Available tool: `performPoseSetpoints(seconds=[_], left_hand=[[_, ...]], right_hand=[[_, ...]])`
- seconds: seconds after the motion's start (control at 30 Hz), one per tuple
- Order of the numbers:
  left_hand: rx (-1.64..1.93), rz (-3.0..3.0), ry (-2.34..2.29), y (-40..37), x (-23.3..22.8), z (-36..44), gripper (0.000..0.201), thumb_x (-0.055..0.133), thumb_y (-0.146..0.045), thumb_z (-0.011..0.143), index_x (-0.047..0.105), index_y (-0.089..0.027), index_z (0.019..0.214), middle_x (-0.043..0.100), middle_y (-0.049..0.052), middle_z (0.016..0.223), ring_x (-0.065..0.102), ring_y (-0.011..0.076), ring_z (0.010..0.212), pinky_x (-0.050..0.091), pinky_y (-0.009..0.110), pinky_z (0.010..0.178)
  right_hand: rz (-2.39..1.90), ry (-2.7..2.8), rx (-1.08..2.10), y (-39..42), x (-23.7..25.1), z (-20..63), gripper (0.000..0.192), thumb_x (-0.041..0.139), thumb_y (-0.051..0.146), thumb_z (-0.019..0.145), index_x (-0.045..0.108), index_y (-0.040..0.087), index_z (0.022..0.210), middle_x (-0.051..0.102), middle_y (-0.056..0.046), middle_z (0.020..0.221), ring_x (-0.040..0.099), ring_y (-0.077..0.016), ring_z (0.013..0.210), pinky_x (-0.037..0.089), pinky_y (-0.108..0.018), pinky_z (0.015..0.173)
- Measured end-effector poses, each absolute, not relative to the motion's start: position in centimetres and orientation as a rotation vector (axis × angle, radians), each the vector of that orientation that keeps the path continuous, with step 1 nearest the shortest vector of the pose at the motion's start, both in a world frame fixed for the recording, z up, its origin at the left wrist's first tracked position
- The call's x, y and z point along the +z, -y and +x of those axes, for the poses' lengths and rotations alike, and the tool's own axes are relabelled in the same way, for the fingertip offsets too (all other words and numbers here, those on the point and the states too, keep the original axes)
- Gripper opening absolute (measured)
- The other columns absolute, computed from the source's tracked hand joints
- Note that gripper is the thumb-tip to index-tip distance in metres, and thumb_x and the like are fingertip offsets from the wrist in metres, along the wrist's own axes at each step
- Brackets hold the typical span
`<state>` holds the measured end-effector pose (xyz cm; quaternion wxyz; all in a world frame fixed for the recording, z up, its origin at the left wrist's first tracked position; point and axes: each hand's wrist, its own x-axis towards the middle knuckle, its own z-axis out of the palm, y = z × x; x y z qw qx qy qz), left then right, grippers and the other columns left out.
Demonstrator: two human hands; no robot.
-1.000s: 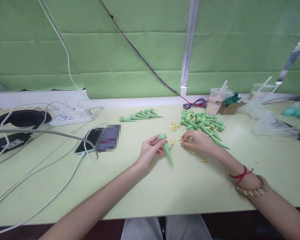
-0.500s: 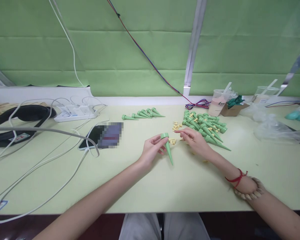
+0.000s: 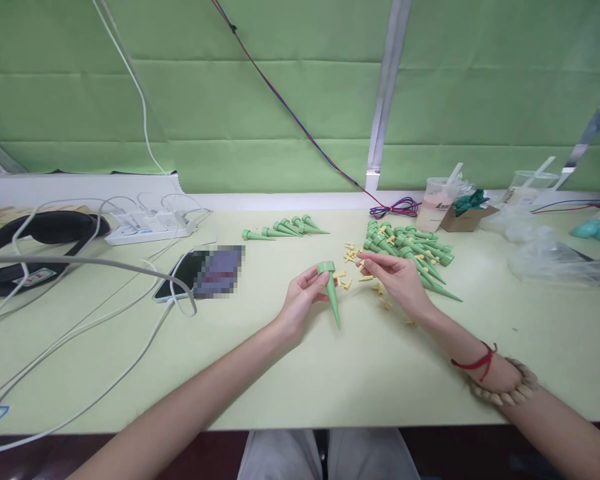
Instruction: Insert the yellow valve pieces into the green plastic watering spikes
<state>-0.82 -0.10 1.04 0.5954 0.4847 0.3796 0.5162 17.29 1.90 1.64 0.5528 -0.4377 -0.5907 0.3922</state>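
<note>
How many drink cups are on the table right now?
2. One pink cup with a straw stands at the back, left of the cardboard box. A second clear cup with a straw stands further right. More may be hidden behind the plastic bags.

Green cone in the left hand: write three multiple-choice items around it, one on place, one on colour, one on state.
1. Where does the big heap of green cones lie?
A. behind the right hand
B. on the phone
C. under the headphones

2. What colour are the small loose pieces on the table?
A. red
B. pale yellow
C. black

3. How does the left hand hold its green cone?
A. flat on the table
B. tip up
C. wide end up, tip down

Answers: 1 A, the heap sits just beyond the right hand. 2 B, they look pale yellow. 3 C, the open end is on top.
</note>
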Motion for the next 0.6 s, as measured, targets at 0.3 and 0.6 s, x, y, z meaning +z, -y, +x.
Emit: performPoseSetpoints(seconds=[0.3, 0.6], left_hand=[[1.187, 1.061, -0.802, 0.11, 1.06, -0.70, 0.039, 0.066, -0.038, 0.068, 0.063, -0.019, 0.102, 0.063, 0.008, 0.102, 0.062, 0.0194, 0.088, 0.049, 0.033, 0.079], [1.182, 1.102, -0.820, 0.23, 1.12, -0.72, 0.041, 0.065, -0.036, 0.071, 0.060, -0.018, 0.108, 0.063, 0.008, 0.104, 0.060, 0.0192, 0.090, 0.049, 0.032, 0.079]], right_hand=[[-0.888, 1.402, 0.977, -1.31, 1.59, 16.84, 0.027, 0.070, 0.035, 0.066, 0.071, 0.019, 0.087, 0.071, -0.004, 0.085, 0.067, -0.0206, 0.079, 0.055, -0.039, 0.080], [-0.884, 1.377, 1.025, -1.06, 1.72, 16.66, 0.023, 0.071, 0.032, 0.064, 0.071, 0.020, 0.084, 0.072, -0.003, 0.083, 0.067, -0.0196, 0.077, 0.055, -0.038, 0.079]])
